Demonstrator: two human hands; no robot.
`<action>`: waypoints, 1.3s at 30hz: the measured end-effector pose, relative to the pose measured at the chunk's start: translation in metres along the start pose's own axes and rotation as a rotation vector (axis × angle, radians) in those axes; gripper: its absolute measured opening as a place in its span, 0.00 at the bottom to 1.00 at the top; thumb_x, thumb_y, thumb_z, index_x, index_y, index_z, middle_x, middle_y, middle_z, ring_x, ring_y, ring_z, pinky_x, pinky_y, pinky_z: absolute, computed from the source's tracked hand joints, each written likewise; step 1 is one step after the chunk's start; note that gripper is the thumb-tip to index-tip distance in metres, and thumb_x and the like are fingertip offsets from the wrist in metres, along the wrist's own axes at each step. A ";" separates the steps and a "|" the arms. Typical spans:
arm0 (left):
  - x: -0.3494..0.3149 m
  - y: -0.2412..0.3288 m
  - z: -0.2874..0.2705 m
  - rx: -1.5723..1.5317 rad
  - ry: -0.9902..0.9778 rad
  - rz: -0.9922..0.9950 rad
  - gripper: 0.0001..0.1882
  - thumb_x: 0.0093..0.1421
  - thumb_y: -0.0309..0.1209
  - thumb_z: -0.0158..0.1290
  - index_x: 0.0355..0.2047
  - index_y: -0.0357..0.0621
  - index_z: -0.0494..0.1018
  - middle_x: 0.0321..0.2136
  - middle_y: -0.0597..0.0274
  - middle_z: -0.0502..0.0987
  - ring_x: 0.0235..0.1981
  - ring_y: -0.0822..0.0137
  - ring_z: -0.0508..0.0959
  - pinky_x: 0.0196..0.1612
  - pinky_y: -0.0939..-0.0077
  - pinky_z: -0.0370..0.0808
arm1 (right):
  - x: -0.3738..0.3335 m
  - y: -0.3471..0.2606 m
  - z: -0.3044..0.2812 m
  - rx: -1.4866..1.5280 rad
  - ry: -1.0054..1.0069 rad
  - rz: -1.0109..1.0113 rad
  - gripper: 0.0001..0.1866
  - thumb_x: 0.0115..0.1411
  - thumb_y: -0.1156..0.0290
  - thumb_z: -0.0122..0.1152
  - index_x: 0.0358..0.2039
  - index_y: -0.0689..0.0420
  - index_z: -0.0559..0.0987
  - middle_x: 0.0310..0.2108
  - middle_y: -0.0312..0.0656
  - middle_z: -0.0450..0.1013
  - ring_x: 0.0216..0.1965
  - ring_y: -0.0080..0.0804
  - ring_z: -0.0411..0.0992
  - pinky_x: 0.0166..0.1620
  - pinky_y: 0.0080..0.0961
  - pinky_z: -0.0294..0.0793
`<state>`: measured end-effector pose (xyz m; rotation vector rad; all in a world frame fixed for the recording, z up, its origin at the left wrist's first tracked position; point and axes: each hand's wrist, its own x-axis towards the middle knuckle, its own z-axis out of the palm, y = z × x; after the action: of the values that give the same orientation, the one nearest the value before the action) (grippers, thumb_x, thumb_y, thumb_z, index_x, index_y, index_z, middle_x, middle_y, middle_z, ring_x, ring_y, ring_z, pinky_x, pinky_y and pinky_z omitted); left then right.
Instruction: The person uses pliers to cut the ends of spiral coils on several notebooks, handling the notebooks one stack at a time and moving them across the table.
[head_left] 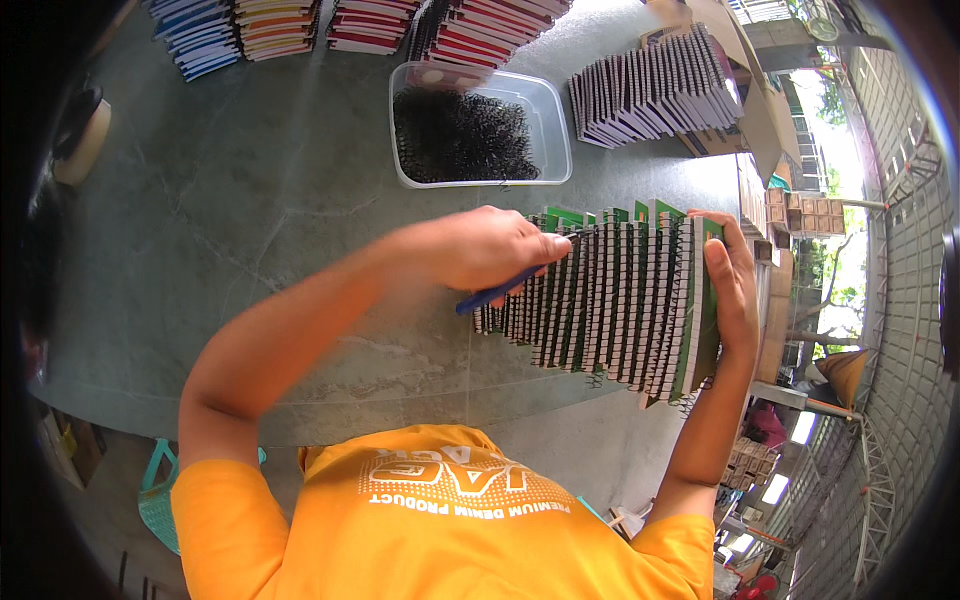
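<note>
A row of green-covered spiral notebooks (610, 300) stands packed side by side at the table's front right, with black coil spines facing me. Loose coil ends stick out below a few of them. My left hand (495, 250) is closed around blue-handled pliers (497, 291), whose tip touches the upper spines near the row's left part. At the right end, my right hand (732, 285) presses against the last green cover, thumb on the cover and fingers over its top edge, gripping the row. The fingers under my left hand are partly hidden.
Beyond the row sits a clear plastic tub (480, 183) holding black coil scraps. Spiral notebooks (655, 90) stand at the far right beside a cardboard box (760, 90). Blue, yellow and red notebook stacks (490, 30) line the far edge of the grey table (250, 220).
</note>
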<state>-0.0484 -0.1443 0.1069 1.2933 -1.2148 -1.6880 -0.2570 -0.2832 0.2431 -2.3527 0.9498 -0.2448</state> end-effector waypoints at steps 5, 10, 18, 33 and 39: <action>0.007 -0.011 -0.012 -0.602 -0.216 0.064 0.28 0.66 0.51 0.38 0.39 0.35 0.72 0.28 0.51 0.77 0.30 0.59 0.81 0.34 0.67 0.79 | 0.001 -0.002 0.002 -0.006 0.019 -0.014 0.29 0.57 0.42 0.54 0.43 0.57 0.72 0.35 0.38 0.71 0.38 0.25 0.68 0.45 0.21 0.65; 0.014 -0.002 -0.003 -0.645 -0.133 -0.018 0.26 0.66 0.50 0.38 0.37 0.36 0.72 0.25 0.52 0.76 0.30 0.58 0.80 0.34 0.63 0.78 | 0.000 -0.003 0.002 0.000 0.021 -0.005 0.30 0.57 0.42 0.54 0.43 0.58 0.72 0.35 0.39 0.71 0.38 0.25 0.68 0.44 0.21 0.65; 0.008 -0.007 -0.004 -0.573 -0.074 0.075 0.27 0.66 0.51 0.38 0.40 0.36 0.73 0.28 0.51 0.77 0.29 0.58 0.81 0.33 0.66 0.79 | 0.001 -0.003 0.002 0.013 0.029 -0.016 0.30 0.56 0.41 0.54 0.42 0.59 0.72 0.34 0.38 0.71 0.36 0.25 0.68 0.42 0.20 0.66; 0.003 0.007 0.021 0.611 0.632 0.365 0.26 0.66 0.48 0.39 0.35 0.33 0.71 0.25 0.43 0.74 0.33 0.46 0.76 0.39 0.60 0.73 | 0.000 -0.002 0.001 0.029 0.007 0.003 0.29 0.57 0.42 0.55 0.41 0.59 0.72 0.35 0.39 0.70 0.37 0.25 0.67 0.43 0.21 0.66; -0.004 0.004 -0.001 -0.418 -0.076 0.074 0.28 0.65 0.52 0.40 0.34 0.34 0.73 0.27 0.48 0.77 0.30 0.55 0.80 0.35 0.65 0.78 | 0.002 -0.002 0.002 -0.012 0.025 -0.022 0.29 0.57 0.42 0.55 0.41 0.59 0.72 0.36 0.40 0.70 0.38 0.26 0.67 0.44 0.22 0.65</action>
<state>-0.0462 -0.1421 0.1119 0.9270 -0.8744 -1.8284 -0.2539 -0.2821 0.2420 -2.3774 0.9402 -0.2788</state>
